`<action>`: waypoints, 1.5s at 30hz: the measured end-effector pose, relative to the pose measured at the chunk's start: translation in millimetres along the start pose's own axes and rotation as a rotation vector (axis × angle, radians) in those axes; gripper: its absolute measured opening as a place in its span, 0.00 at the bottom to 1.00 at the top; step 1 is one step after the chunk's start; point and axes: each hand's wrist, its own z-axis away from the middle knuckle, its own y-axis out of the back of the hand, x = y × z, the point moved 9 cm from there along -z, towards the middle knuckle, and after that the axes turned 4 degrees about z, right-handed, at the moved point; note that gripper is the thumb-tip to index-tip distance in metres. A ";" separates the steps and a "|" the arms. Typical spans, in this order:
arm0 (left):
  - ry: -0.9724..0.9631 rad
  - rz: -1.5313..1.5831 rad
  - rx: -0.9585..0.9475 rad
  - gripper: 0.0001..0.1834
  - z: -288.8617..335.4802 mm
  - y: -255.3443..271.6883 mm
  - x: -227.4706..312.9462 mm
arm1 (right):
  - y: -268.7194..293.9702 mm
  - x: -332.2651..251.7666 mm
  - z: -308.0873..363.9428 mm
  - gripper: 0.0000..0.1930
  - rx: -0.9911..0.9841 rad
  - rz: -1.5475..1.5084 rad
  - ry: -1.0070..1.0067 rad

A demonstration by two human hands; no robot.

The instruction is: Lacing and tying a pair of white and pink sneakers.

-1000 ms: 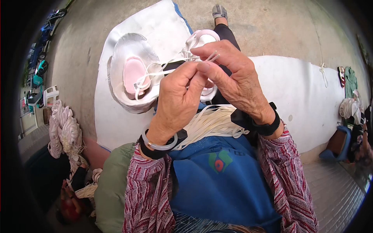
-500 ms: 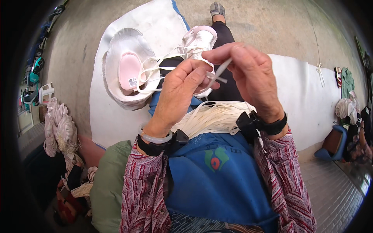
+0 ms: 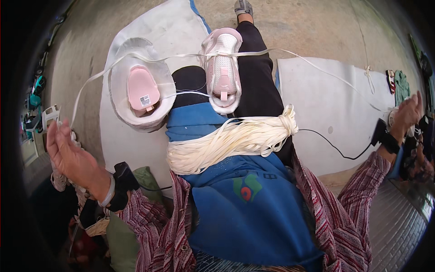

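A pink and white shoe (image 3: 222,75) rests on my legs, its toe pointing away from me. A long white shoelace (image 3: 167,57) runs across its front and stretches out to both sides. Far to the left, my left hand (image 3: 74,158) is closed on one end of the lace, fingertips pinched together. Out at the far right, my right hand (image 3: 408,113) grips the other end, partly blurred. A thick bundle of cream shoelaces (image 3: 231,138), tied at its right end, lies across my lap on a blue apron (image 3: 253,213).
Left of the shoe sits a white oval tub-like thing (image 3: 115,90) with a pink pad (image 3: 142,86) in it. White sheets (image 3: 317,118) cover the ground on both sides. A black cable (image 3: 333,147) leads to my right wrist. A white stool (image 3: 50,115) stands far left.
My hands have moved from close together above the shoe to wide apart. The lace, loosely looped before, is now drawn out long to both sides.
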 end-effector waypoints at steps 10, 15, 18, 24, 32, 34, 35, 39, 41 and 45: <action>0.323 -0.067 -0.847 0.12 99.2 -211.3 -48.4 | -307.0 -81.6 254.7 0.09 -0.933 0.015 0.226; -0.205 -0.166 -0.903 0.12 129.9 -268.5 -76.6 | -348.5 -80.8 289.8 0.09 -0.988 0.116 0.325; -0.096 -0.315 -1.057 0.12 135.8 -292.1 -95.6 | -353.9 -73.2 291.6 0.09 -1.024 0.136 0.319; 0.196 -0.325 -1.173 0.13 143.2 -294.2 -121.0 | -360.0 -67.8 301.2 0.08 -1.195 0.120 0.184; 0.234 -0.366 -1.260 0.11 142.8 -300.0 -118.0 | -357.5 -85.5 298.3 0.06 -1.133 0.105 0.426; -0.030 -0.354 -1.235 0.07 139.5 -303.8 -103.3 | -355.4 -93.8 296.2 0.05 -1.110 0.216 0.584; -0.027 -0.357 -1.234 0.07 139.7 -302.7 -104.4 | -353.6 -100.0 297.5 0.05 -1.079 0.327 0.742; -0.465 -0.370 -1.129 0.03 142.2 -302.8 -73.4 | -347.2 -99.6 300.8 0.05 -1.112 0.338 0.959; -0.516 -0.427 -1.151 0.04 149.5 -302.4 -73.0 | -345.0 -90.4 310.8 0.03 -1.155 0.327 0.972; -0.482 -0.428 -1.121 0.05 148.1 -299.7 -76.0 | -338.8 -80.7 309.0 0.06 -1.151 0.355 0.877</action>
